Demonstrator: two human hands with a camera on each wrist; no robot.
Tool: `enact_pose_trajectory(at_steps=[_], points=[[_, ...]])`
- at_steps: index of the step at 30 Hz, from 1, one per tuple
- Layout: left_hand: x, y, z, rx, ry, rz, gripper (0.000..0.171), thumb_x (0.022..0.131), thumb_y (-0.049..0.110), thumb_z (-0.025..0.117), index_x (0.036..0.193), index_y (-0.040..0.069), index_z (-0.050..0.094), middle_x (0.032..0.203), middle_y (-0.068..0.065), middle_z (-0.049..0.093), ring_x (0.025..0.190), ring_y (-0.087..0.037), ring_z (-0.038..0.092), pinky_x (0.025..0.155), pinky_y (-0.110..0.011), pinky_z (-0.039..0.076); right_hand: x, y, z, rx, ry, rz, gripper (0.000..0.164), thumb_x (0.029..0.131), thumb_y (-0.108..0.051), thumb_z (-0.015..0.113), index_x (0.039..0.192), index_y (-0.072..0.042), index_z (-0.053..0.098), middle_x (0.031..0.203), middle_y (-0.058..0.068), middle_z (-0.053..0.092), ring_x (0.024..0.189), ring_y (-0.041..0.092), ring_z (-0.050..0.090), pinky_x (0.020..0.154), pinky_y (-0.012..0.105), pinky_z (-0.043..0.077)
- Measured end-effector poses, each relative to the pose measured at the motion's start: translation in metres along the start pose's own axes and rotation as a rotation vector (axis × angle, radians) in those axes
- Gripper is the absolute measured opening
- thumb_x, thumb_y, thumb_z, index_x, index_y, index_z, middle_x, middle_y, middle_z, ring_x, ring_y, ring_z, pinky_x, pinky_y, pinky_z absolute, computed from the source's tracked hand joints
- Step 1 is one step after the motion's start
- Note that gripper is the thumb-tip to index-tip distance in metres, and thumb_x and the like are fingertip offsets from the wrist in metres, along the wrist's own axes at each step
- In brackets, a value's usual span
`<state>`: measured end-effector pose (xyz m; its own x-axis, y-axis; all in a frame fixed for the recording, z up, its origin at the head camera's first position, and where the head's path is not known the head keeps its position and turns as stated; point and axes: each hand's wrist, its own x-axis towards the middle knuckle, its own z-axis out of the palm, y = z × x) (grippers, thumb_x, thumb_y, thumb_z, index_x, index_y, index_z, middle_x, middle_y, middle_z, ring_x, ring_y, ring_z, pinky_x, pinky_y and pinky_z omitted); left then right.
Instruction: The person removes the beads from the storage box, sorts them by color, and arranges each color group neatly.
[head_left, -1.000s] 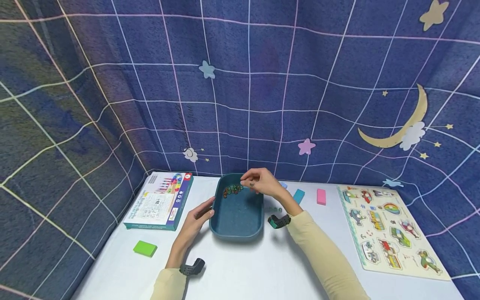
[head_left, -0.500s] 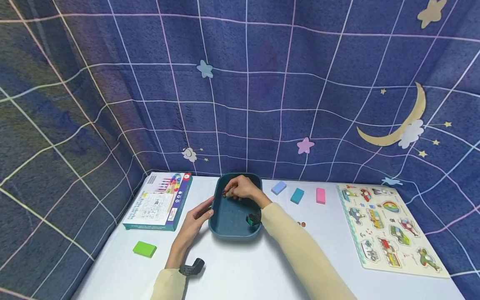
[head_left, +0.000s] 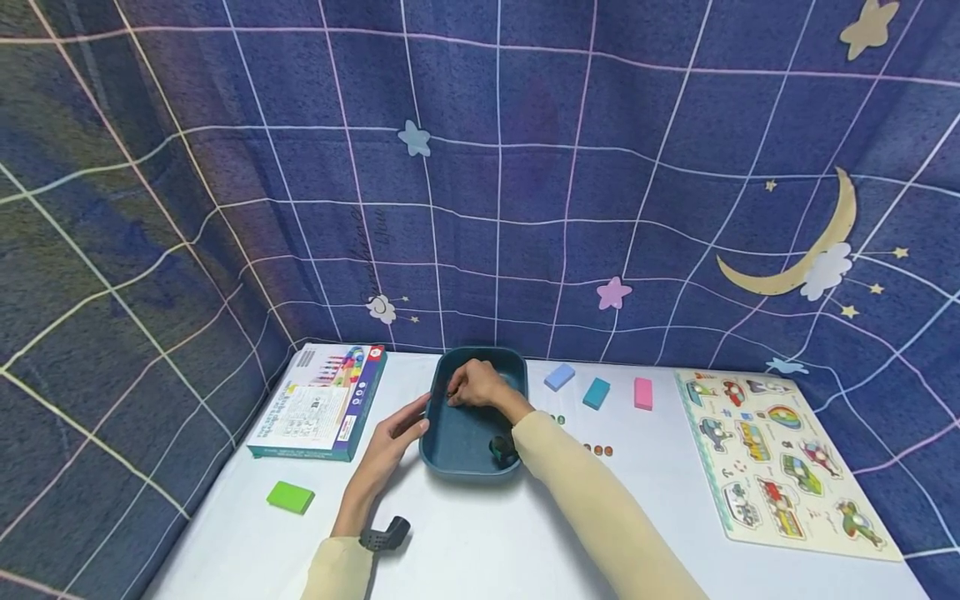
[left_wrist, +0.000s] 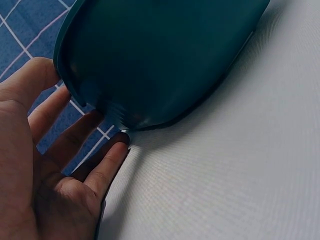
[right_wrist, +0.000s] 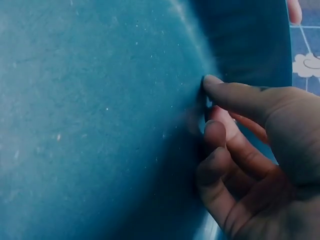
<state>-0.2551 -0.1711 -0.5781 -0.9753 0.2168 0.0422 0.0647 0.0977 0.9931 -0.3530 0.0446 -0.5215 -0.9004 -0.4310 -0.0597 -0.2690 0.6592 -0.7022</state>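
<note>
A deep teal plastic tub (head_left: 472, 477) stands at mid table. On its left side my left hand (head_left: 390, 442) rests, thumb at the rim and fairly straight fingers against the outer wall, as the left wrist view (left_wrist: 65, 165) also shows. My right hand (head_left: 483, 387) reaches down inside the tub, its fingers curled near the left inner wall. In the right wrist view, its thumb (right_wrist: 235, 95) and index fingertip lie close together near the tub's floor; I cannot tell whether a bead is between them. The small round beads seen earlier in the tub are hidden behind this hand.
Right of the tub lie reddish beads (head_left: 597, 451) and green beads (head_left: 560, 420), partly behind the right sleeve. Beyond are blue (head_left: 558, 377), teal (head_left: 596, 393) and pink blocks (head_left: 642, 393), then a picture puzzle board (head_left: 780, 467). Leftward are a boxed game (head_left: 315, 408) and a green block (head_left: 290, 497).
My right hand has gone from above the tub's back right rim down into it, then slightly lower, toward the left wall. The beads there became covered. My left hand has stayed put.
</note>
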Motion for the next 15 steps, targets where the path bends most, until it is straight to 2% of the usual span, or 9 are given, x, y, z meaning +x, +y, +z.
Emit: enact_pose_trajectory(at_steps=[3,7,8,11,13,15], points=[[0.001,0.001,0.001,0.009,0.0,0.006,0.054,0.106,0.026,0.066,0.156,0.015,0.053,0.164,-0.011,0.051,0.152,-0.036,0.049,0.111,-0.012,0.045,-0.002,-0.001,-0.003,-0.033,0.013,-0.016,0.014,0.081,-0.013,0.091,0.091,-0.008,0.083,0.076,0.003,0.079,0.056,0.0,0.057,0.056,0.014,0.047],[0.0,0.001,0.001,0.021,0.012,0.0,0.053,0.106,0.026,0.066,0.156,0.015,0.054,0.164,-0.009,0.052,0.15,-0.029,0.052,0.113,-0.014,0.045,-0.007,-0.002,-0.01,0.027,0.019,0.007,0.009,0.086,-0.013,0.087,0.092,-0.008,0.083,0.075,0.003,0.078,0.056,0.004,0.06,0.051,0.016,0.047],[0.0,0.0,0.001,0.025,0.015,-0.003,0.053,0.105,0.026,0.066,0.156,0.015,0.054,0.164,-0.009,0.052,0.149,-0.027,0.052,0.113,-0.014,0.045,-0.008,-0.003,-0.013,0.052,0.016,0.011,0.009,0.088,-0.014,0.086,0.094,-0.009,0.082,0.076,0.002,0.078,0.057,0.006,0.062,0.05,0.018,0.048],[-0.001,0.0,0.0,0.017,0.02,-0.012,0.053,0.105,0.026,0.067,0.155,0.015,0.055,0.163,-0.007,0.053,0.148,-0.024,0.053,0.112,-0.013,0.045,-0.017,-0.005,-0.024,0.134,0.008,0.007,0.011,0.092,-0.017,0.082,0.101,-0.01,0.082,0.084,0.012,0.079,0.063,0.022,0.069,0.05,0.023,0.05],[-0.001,0.0,0.0,0.012,0.02,-0.013,0.054,0.105,0.026,0.068,0.155,0.015,0.055,0.163,-0.008,0.053,0.149,-0.026,0.052,0.111,-0.012,0.045,-0.024,-0.005,-0.033,0.176,0.012,-0.012,0.014,0.094,-0.021,0.081,0.105,-0.011,0.081,0.09,0.02,0.078,0.071,0.033,0.072,0.053,0.029,0.053],[-0.001,0.0,0.0,0.001,0.014,-0.009,0.054,0.105,0.025,0.068,0.156,0.014,0.054,0.164,-0.008,0.052,0.151,-0.031,0.05,0.11,-0.011,0.046,-0.033,-0.005,-0.044,0.214,0.019,-0.025,0.016,0.095,-0.022,0.08,0.107,-0.011,0.081,0.089,0.021,0.077,0.07,0.035,0.07,0.057,0.037,0.056]])
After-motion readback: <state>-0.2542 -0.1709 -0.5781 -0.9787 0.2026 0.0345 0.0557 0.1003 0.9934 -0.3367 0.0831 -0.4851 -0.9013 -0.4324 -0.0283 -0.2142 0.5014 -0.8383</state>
